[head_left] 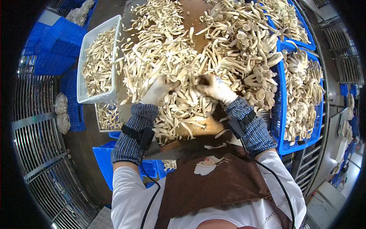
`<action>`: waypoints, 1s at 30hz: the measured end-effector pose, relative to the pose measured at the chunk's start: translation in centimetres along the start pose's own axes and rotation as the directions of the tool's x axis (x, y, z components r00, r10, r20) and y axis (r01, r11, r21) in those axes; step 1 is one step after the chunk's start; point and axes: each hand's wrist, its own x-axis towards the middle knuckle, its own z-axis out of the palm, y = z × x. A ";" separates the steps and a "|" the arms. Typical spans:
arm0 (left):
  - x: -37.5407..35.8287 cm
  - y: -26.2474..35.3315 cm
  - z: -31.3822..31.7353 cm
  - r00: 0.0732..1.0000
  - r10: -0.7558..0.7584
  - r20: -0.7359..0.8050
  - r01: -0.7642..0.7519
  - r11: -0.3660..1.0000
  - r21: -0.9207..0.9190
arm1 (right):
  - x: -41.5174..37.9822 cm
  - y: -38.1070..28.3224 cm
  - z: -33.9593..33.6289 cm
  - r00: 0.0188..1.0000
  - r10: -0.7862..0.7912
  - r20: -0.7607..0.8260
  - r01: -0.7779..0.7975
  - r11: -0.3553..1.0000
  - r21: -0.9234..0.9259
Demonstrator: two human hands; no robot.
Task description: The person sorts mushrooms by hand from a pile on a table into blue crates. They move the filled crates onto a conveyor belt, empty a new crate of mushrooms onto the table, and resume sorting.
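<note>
Over a heap of pale, long-stalked mushrooms [167,57] on the table, both my hands work close together in white gloves with dirty fingertips. My left hand [156,91] is closed on a mushroom [175,84] whose brownish end shows at the fingertips. Opposite it, my right hand [216,88] has its fingers curled against mushroom stalks [192,86] between the hands; the fingers partly hide what they grip. Bigger clusters of mushrooms with grey-brown caps [251,49] are piled just beyond and right of my right hand.
To the left stands a white basket [117,57] of loose mushrooms, above another container [108,118] of them. Blue crates [281,107] filled with mushroom clusters line the right side. Empty-looking blue crates [57,38] are stacked at far left. The wooden table edge [171,147] lies before my apron.
</note>
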 end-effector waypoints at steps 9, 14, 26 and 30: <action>-4.5 2.1 -0.4 1.000 0.007 -0.015 -0.003 0.970 0.242 | 6.5 10.2 -7.5 0.948 0.290 -0.134 -0.308 0.720 -0.622; -5.2 -1.8 -0.9 0.982 0.160 0.104 -0.150 0.984 -0.096 | 3.9 10.0 -2.9 0.941 0.316 -0.122 -0.192 0.794 0.577; -0.4 0.0 6.0 0.904 0.135 0.406 -0.176 0.982 0.065 | -2.7 4.4 2.1 0.987 -0.138 -0.086 0.160 0.920 0.358; -1.6 -1.6 5.2 0.951 0.169 0.258 -0.266 0.026 0.963 | -3.5 3.9 1.3 0.975 0.206 -0.084 -0.180 0.951 0.251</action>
